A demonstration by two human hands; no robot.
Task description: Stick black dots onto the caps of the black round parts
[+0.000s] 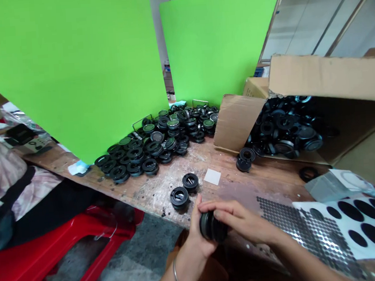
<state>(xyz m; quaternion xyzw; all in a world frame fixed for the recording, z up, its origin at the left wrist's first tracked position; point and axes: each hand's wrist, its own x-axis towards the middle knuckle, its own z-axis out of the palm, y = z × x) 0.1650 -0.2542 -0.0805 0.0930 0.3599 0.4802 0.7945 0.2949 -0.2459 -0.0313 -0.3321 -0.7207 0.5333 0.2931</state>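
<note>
A thick, round black part point(207, 225) is held between the left hand point(194, 238) and the right hand point(241, 219).
By the near edge of the wooden surface point(204, 153), it is gripped in the left hand, whose fingers are partly hidden — and clasped from above by the right hand's bent fingers. Two short black ring-topped pieces point(179, 197) are set ahead, near a flat, square pale card point(212, 177). More round pieces point(137, 156) are heaped behind. Shiny dots are lined up on a sheet point(293, 226), beside white paper point(354, 226) with smooth black ovals.

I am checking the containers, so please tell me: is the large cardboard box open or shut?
Open: the cardboard box has a flap spread outward, and round black parts show inside.
</note>
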